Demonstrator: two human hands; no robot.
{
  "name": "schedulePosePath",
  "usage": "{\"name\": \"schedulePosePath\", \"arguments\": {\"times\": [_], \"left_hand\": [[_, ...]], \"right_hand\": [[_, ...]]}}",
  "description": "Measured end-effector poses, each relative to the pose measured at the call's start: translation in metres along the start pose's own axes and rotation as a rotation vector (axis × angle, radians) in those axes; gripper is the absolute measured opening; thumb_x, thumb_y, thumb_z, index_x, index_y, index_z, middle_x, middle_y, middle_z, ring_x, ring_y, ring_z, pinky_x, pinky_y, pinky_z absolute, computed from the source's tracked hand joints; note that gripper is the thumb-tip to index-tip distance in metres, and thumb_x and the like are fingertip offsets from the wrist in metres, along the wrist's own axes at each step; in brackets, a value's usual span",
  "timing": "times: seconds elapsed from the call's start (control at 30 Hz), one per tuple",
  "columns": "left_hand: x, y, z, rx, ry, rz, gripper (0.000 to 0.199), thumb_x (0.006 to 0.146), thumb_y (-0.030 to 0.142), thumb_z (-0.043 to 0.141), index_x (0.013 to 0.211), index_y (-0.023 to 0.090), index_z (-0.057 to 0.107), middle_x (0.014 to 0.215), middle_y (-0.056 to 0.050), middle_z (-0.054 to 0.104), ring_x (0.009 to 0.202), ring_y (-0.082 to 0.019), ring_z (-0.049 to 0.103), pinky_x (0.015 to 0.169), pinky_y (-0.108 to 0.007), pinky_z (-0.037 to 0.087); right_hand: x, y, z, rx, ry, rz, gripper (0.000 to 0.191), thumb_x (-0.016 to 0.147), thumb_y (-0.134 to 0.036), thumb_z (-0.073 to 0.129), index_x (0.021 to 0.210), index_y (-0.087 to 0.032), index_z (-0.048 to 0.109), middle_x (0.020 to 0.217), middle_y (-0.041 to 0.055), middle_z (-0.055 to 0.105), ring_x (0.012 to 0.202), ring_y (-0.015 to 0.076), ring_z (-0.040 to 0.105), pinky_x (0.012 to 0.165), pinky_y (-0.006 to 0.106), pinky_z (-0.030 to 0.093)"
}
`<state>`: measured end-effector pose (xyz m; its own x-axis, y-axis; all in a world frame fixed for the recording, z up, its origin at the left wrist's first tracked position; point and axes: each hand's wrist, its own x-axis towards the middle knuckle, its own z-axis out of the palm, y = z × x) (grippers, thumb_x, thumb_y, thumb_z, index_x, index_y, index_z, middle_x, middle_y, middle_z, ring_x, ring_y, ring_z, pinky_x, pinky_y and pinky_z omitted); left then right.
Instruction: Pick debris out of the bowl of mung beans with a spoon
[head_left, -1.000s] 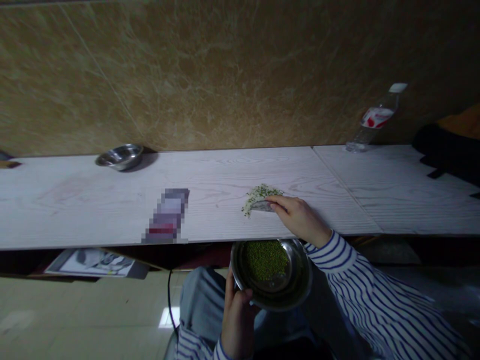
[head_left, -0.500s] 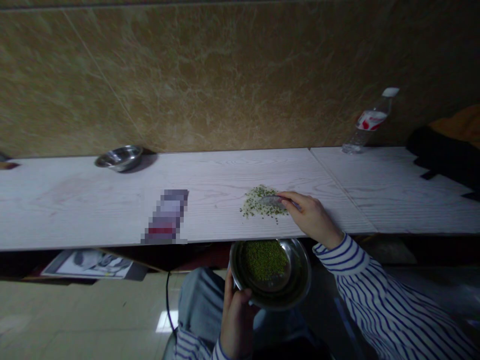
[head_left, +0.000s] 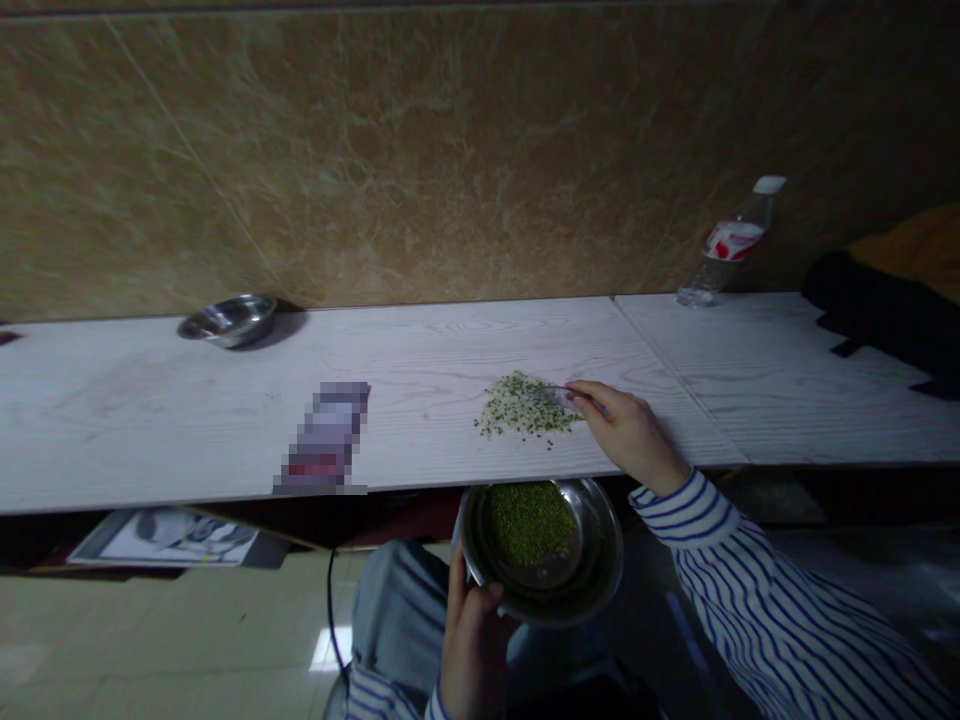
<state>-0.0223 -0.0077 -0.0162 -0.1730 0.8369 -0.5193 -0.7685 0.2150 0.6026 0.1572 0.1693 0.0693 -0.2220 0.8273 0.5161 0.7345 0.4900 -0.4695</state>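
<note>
My left hand (head_left: 476, 632) grips the near left rim of a steel bowl (head_left: 598, 585), thumb on the edge. The bowl is held over my lap, just below the table's front edge, and small green beans (head_left: 529, 522) lie in it. Above it on the table is a loose scatter of green beans mixed with pale grains (head_left: 508, 408). My right hand (head_left: 631, 432) pinches the handle of a metal spoon (head_left: 553, 388), its head low over the right part of the scatter. What the spoon carries, if anything, is too blurred to tell.
On the white wood-grain table (head_left: 420, 345) a second steel bowl (head_left: 229, 322) stands back left. A pixelated flat item (head_left: 322, 440) lies near the front edge. A plastic bottle (head_left: 727, 245) and dark cloth (head_left: 877, 310) are at right. Behind runs a tiled wall (head_left: 420, 150).
The spoon has shifted slightly right over the scatter and now looks thinner, as if turned. The bowl stays in my left hand at nearly the same place. The view has moved slightly.
</note>
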Motion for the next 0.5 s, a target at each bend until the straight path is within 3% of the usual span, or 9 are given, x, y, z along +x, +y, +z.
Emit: {"name": "schedulePosePath", "arguments": {"times": [0.5], "left_hand": [[-0.0007, -0.0009, 0.0007, -0.003, -0.002, -0.007, 0.077, 0.062, 0.026, 0.062, 0.136, 0.034, 0.044, 0.124, -0.008, 0.058, 0.112, -0.032, 0.051, 0.079, -0.041, 0.049]], "right_hand": [[-0.0031, 0.0062, -0.0088, -0.036, 0.01, 0.029, 0.028, 0.089, -0.023, 0.048, 0.108, -0.018, 0.067, 0.103, 0.0084, 0.073, 0.09, 0.0226, 0.07, 0.081, 0.037, 0.055]]}}
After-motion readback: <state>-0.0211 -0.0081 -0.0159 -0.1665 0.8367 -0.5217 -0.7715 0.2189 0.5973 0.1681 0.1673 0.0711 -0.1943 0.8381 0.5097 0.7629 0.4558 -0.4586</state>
